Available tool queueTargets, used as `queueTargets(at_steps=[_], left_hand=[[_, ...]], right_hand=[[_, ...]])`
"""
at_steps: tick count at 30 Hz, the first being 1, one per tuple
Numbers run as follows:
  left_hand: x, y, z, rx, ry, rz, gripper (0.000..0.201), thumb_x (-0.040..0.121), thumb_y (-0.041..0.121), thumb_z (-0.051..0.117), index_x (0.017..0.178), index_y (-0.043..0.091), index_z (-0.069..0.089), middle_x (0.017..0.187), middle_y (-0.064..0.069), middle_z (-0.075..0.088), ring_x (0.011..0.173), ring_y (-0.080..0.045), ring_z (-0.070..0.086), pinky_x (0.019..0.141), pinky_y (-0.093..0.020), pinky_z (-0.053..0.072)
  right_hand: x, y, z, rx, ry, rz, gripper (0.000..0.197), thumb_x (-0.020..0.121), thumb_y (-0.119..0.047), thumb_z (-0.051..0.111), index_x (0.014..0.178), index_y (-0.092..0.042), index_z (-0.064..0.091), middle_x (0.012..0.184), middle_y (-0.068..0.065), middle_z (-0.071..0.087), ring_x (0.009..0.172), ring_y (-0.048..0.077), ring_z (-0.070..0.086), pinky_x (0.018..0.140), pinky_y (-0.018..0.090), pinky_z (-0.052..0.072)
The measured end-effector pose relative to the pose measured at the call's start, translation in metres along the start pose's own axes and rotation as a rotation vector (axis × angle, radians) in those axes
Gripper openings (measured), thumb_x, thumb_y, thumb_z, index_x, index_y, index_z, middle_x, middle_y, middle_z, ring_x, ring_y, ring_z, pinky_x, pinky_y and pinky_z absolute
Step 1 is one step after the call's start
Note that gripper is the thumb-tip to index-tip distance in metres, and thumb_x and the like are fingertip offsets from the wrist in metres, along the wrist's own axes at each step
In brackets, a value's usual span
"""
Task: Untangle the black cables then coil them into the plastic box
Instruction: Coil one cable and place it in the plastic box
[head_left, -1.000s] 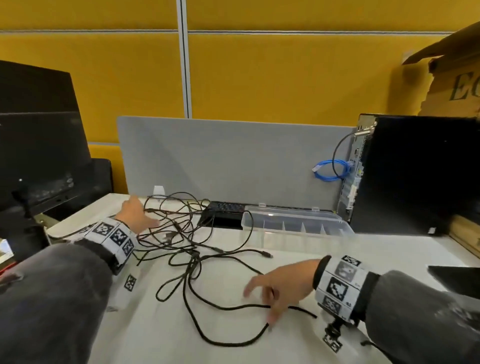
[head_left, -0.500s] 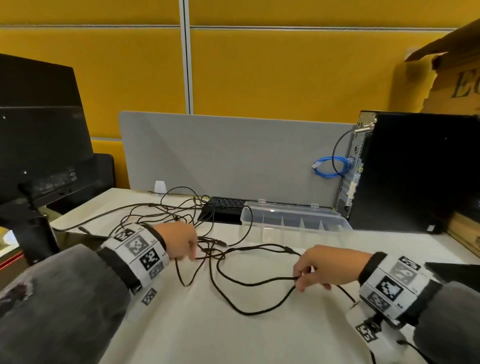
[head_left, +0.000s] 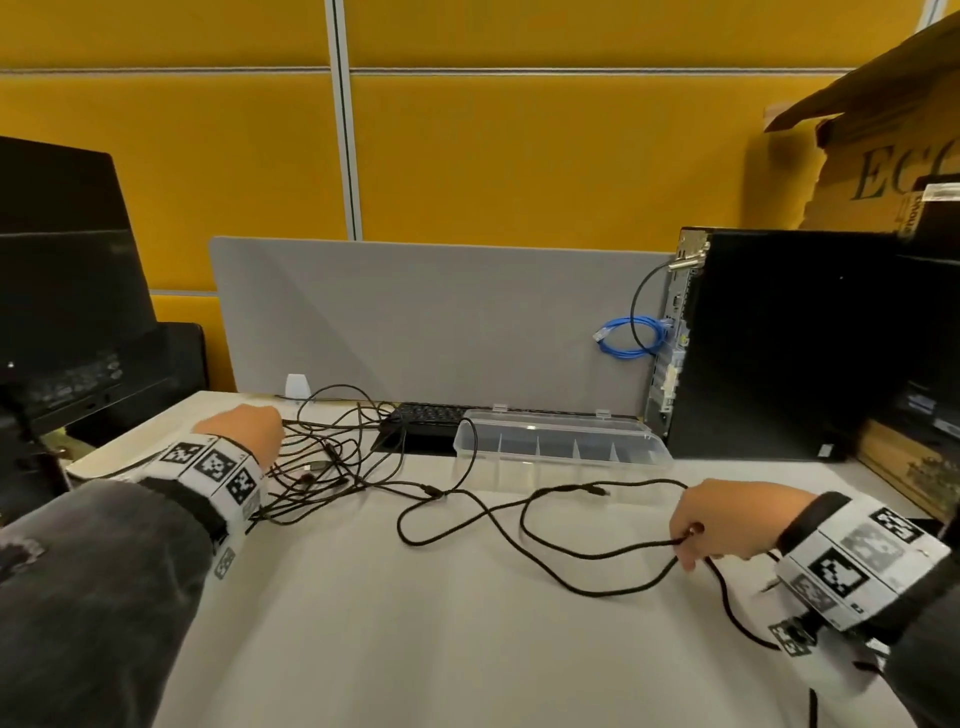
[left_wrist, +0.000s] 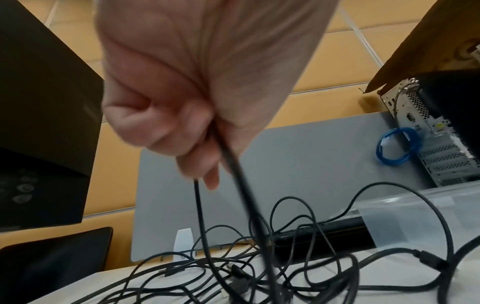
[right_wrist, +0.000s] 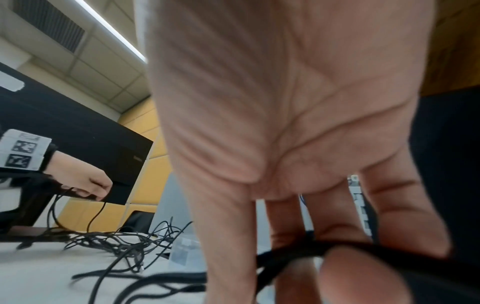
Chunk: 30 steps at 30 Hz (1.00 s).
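Observation:
A tangle of black cables (head_left: 332, 462) lies on the white table at the back left, and one long strand (head_left: 524, 525) trails across to the right. My left hand (head_left: 249, 431) is raised just above the tangle, its curled fingers (left_wrist: 182, 133) gripping black cable strands (left_wrist: 233, 164) that hang down into the heap. My right hand (head_left: 727, 519) pinches the long black cable (right_wrist: 298, 253) between thumb and fingers low over the table at the right. The clear plastic box (head_left: 561, 447) with dividers sits open at the back centre, holding no cable.
A grey divider panel (head_left: 441, 322) stands behind the box. A black computer tower (head_left: 779, 343) with a blue cable coil (head_left: 631, 338) stands at the back right. A black monitor (head_left: 67, 291) is at the left, a black keyboard (head_left: 426, 421) beside the box, cardboard boxes at far right.
My right hand has pulled its cable farther to the right, stretching a long strand out of the tangle. My left hand has moved back left and lifted, holding cable strands.

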<state>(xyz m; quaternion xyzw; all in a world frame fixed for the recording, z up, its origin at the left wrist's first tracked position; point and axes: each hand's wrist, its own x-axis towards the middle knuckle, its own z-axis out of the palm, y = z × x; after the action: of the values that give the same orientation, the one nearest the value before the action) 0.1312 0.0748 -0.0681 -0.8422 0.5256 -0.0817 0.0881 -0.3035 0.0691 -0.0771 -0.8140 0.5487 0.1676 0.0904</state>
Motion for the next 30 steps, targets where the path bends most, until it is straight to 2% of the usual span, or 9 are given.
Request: queueTargets(at_steps=[5,11,13,15,20,22,25,28,30], left_hand=[[-0.028,0.030,-0.013,-0.076,0.124,0.151,0.047,0.086,0.064,0.039,0.117,0.030,0.046,0.112,0.000,0.059,0.103,-0.023,0.056,0.094,-0.046,0.044],[-0.111,0.149,-0.031,-0.729,0.063,1.048,0.076,0.078,0.053,0.064,0.141,0.038,0.023,0.140,0.013,0.042,0.130,-0.003,0.035,0.110,-0.033,0.023],[-0.115,0.172,-0.037,-0.972,0.023,1.082,0.039,0.089,0.035,0.058,0.126,0.030,0.046,0.102,0.007,0.065,0.097,-0.002,0.059,0.092,-0.020,0.041],[-0.104,0.177,-0.046,-1.130,-0.004,1.010,0.014,0.095,0.026,0.049,0.098,0.022,0.062,0.073,0.002,0.060,0.066,-0.010,0.058,0.071,-0.024,0.047],[-0.061,0.147,-0.049,-1.196,0.029,0.803,0.027,0.096,0.025,0.046,0.073,0.022,0.059,0.073,-0.002,0.051,0.066,-0.015,0.050,0.068,-0.022,0.052],[-0.056,0.138,-0.050,-1.187,0.047,0.761,0.029,0.097,0.027,0.044,0.073,0.022,0.058,0.069,0.007,0.053,0.059,-0.010,0.048,0.069,-0.032,0.050],[-0.072,0.145,-0.063,-1.023,0.149,0.804,0.028,0.098,0.026,0.040,0.081,0.017,0.061,0.056,0.014,0.052,0.052,-0.006,0.038,0.054,-0.017,0.034],[-0.096,0.166,-0.076,-0.912,0.268,0.909,0.026,0.097,0.026,0.042,0.084,0.017,0.062,0.066,0.002,0.053,0.056,-0.007,0.041,0.054,-0.016,0.032],[-0.106,0.175,-0.081,-0.903,0.290,0.971,0.021,0.095,0.026,0.047,0.083,0.019,0.062,0.068,0.004,0.055,0.060,-0.005,0.046,0.056,-0.015,0.033]], right_hand=[[-0.005,0.005,-0.003,-0.050,0.340,-0.112,0.026,0.095,-0.034,0.047,0.114,-0.026,0.062,0.090,-0.015,0.044,0.086,0.002,0.044,0.071,0.010,0.034],[-0.036,-0.021,-0.022,0.533,0.557,-0.420,0.018,0.093,-0.030,0.045,0.094,-0.034,0.063,0.066,-0.027,0.056,0.063,-0.006,0.050,0.059,0.009,0.040],[-0.043,-0.022,-0.027,0.581,0.665,-0.402,0.019,0.093,-0.030,0.044,0.093,-0.031,0.063,0.069,-0.024,0.058,0.064,-0.006,0.052,0.058,0.009,0.041],[-0.044,-0.005,-0.033,0.597,0.888,-0.281,0.020,0.094,-0.029,0.043,0.091,-0.026,0.063,0.072,-0.016,0.058,0.070,-0.003,0.055,0.061,0.009,0.041],[-0.052,0.082,-0.040,0.665,1.349,0.072,0.021,0.096,-0.019,0.043,0.096,-0.019,0.064,0.094,0.006,0.064,0.076,0.012,0.055,0.074,0.032,0.039],[-0.049,0.101,-0.038,0.635,1.251,0.229,0.026,0.096,-0.024,0.043,0.112,-0.016,0.062,0.102,0.016,0.064,0.093,0.029,0.059,0.080,0.036,0.041],[-0.035,0.071,-0.038,0.172,1.057,0.412,0.062,0.087,-0.050,0.049,0.140,-0.022,0.035,0.124,0.015,0.054,0.113,0.038,0.048,0.086,0.048,0.043],[-0.029,-0.005,-0.033,0.183,0.916,-0.035,0.079,0.082,-0.056,0.052,0.146,-0.026,0.017,0.131,-0.004,0.044,0.124,0.017,0.036,0.098,0.039,0.037],[-0.027,-0.041,-0.027,0.341,0.735,-0.290,0.049,0.090,-0.047,0.047,0.133,-0.026,0.039,0.112,-0.009,0.055,0.102,-0.002,0.049,0.088,0.025,0.042]])
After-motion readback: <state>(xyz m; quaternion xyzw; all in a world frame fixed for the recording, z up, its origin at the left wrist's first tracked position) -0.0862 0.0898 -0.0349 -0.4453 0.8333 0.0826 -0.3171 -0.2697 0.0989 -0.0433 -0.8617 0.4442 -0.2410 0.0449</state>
